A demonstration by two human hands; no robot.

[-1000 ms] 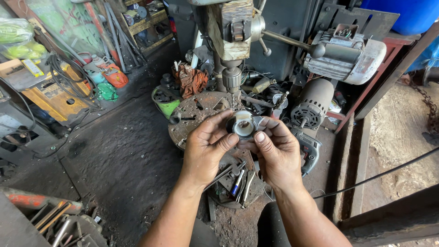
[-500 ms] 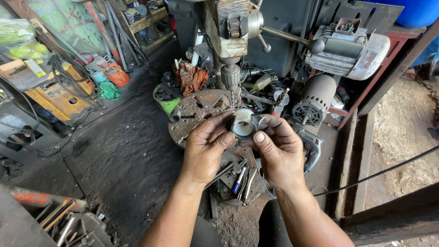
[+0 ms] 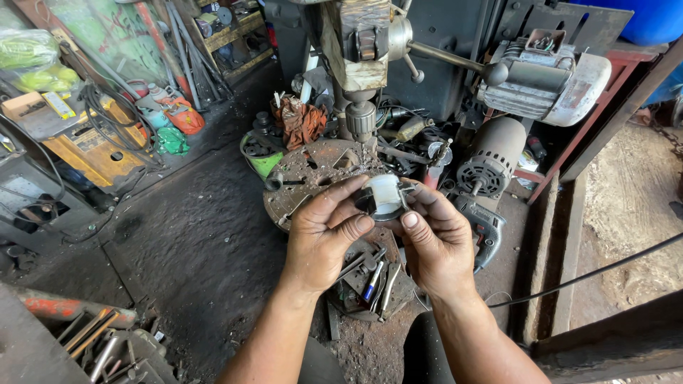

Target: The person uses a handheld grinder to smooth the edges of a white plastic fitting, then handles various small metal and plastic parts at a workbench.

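white ring point(image 3: 385, 196) between both hands, drill table point(image 3: 313, 171) behind, motor point(image 3: 491, 155) right

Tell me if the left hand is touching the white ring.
Touching. The head view shows the left hand with fingertips pressed on the white ring, no gap.

The drill press point(image 3: 359, 64) stands at the top middle – its round rusty table point(image 3: 313, 174) is just below. Left of it lie an orange rag point(image 3: 302, 121) and a green cup point(image 3: 262, 160); right of it sit two electric motors point(image 3: 544, 75) – one grey, one dark.
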